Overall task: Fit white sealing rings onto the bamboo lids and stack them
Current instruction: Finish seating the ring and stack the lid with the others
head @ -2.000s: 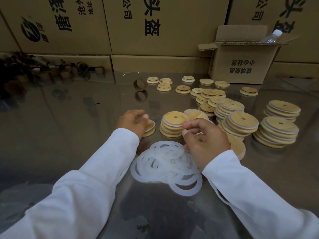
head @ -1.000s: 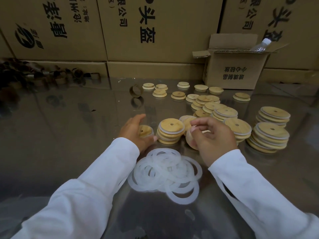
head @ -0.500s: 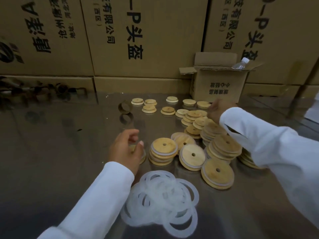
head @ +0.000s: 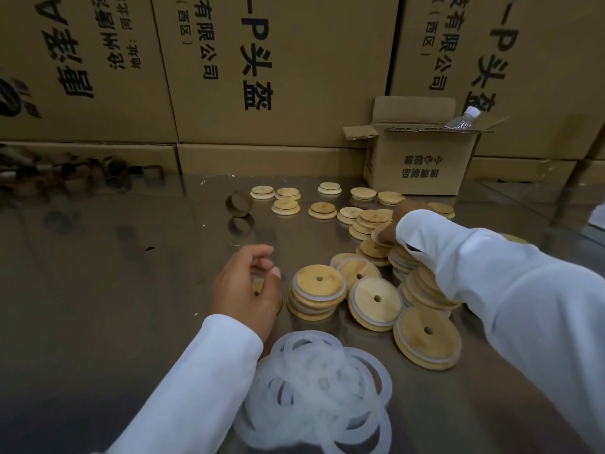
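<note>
Sensibly, the loose pile of translucent white sealing rings (head: 314,388) lies nearest on the shiny counter (head: 114,290), within easy reach. The left hand (head: 245,290) curls over one round bamboo lid (head: 258,287), likely steadying it; a true grip cannot be told. The right hand (head: 384,235), mostly behind its white sleeve (head: 491,290), reaches the far bare bamboo lids (head: 373,216); its fingers are hidden. Ringed lid stacks (head: 317,283) stand between.

The scene is dimly lit, with a warm yellowish cast. The cartons (head: 278,60) are mirrored faintly in the glossy bench (head: 98,290) along its far edge, and its left side is lost in shadow. The white sleeves (head: 523,306) are rendered brightest. Straight lines are bowed towards the frame edges, and the sealing rings (head: 327,358) are softly blurred.
</note>
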The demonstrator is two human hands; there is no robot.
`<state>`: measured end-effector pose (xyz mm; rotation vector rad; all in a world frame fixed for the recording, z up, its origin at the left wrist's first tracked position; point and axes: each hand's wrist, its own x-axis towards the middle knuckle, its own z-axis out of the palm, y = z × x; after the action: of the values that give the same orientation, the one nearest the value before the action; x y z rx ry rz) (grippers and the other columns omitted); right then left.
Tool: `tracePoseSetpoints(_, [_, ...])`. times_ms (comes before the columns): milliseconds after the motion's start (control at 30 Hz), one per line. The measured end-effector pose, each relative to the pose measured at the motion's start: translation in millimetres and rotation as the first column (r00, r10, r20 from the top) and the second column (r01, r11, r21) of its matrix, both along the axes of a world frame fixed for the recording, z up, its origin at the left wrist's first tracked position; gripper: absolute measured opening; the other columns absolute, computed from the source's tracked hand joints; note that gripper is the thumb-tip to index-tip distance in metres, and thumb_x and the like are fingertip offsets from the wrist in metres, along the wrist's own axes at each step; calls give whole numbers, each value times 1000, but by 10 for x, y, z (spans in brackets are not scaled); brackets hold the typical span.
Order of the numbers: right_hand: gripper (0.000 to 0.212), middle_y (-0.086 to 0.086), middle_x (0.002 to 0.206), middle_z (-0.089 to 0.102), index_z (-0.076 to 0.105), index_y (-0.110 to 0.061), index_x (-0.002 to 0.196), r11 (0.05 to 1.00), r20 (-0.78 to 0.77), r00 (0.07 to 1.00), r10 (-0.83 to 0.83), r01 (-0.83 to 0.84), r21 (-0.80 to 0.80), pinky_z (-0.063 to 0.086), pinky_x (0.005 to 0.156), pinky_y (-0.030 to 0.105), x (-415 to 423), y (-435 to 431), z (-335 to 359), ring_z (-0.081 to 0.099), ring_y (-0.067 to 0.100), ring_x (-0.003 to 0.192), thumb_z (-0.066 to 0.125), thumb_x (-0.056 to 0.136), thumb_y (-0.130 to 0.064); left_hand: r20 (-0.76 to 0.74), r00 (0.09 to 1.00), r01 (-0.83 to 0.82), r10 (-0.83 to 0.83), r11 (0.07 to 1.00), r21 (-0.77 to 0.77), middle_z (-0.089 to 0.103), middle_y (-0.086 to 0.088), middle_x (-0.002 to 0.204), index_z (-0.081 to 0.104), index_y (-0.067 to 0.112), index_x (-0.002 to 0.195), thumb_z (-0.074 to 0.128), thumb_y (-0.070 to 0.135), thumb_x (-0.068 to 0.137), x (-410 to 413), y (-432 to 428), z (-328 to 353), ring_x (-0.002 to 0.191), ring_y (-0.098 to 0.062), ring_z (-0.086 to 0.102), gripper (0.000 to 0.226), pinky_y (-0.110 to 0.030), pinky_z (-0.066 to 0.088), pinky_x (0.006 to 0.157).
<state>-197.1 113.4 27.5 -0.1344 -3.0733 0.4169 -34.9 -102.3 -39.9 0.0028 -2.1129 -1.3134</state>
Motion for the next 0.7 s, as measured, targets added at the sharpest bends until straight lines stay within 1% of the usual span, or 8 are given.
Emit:
tracePoseSetpoints(133, [45,5,95,58,56,-13,114,1000,-142,990,8,-10,-13,44,70,30,91,-62,74,54,24,84,69,75,-33,-5,1000,2,-2,1000,15,60,4,89,55,23,101,57,5,85,34,12,27,88,-8,57,24,-29,47,81])
tracePoseSetpoints(200, [53,4,111,59,52,-18,118,973,-320,940,116,-172,-152,45,76,31,269,-149,153,56,24,95,72,73,-35,-11,1000,6,-5,1000,30,60,6,88,56,22,101,57,6,86,45,26,54,88,-7,57,22,-27,46,81])
tracePoseSetpoints(267, [59,-1,114,58,49,-23,120,882,-492,839,232,-395,-257,45,82,29,599,-229,205,55,18,102,76,69,-37,-2,1000,29,-29,997,71,59,11,88,56,24,99,56,10,87,75,50,87,87,-2,55,19,-18,44,78])
tracePoseSetpoints(367, [64,-9,112,56,46,-29,121,770,-597,700,392,-605,-204,40,85,25,1210,-335,141,51,11,104,77,66,-39,-16,992,129,-128,977,169,62,10,90,58,31,92,53,29,90,161,105,187,83,2,57,6,-3,41,67])
tracePoseSetpoints(467, [68,-6,115,57,45,-28,123,740,-623,590,513,-672,-28,41,89,31,1666,-362,-62,50,14,107,75,64,-40,-121,948,313,-295,932,182,66,8,83,62,20,94,44,38,82,264,166,267,78,2,60,28,-8,45,67])
tracePoseSetpoints(533, [67,-6,116,58,46,-27,123,723,-637,543,546,-690,32,43,86,32,1831,-363,-190,52,14,105,75,64,-39,-114,929,368,-353,916,160,69,11,76,63,19,91,52,33,82,323,207,281,74,2,62,20,-11,46,65])
tracePoseSetpoints(600, [67,-5,116,59,44,-26,124,704,-657,511,554,-709,42,43,85,28,1913,-357,-292,51,10,104,74,65,-39,-86,932,361,-351,918,163,70,5,75,64,20,88,64,21,83,347,230,247,74,-7,65,5,-19,51,65])
tracePoseSetpoints(700, [75,-4,121,56,37,-31,129,683,-649,550,525,-727,-64,40,90,26,1938,-323,-421,48,8,109,78,66,-33,-60,946,325,-320,925,197,70,0,74,65,20,86,64,11,83,370,239,204,73,-12,66,10,-25,52,67])
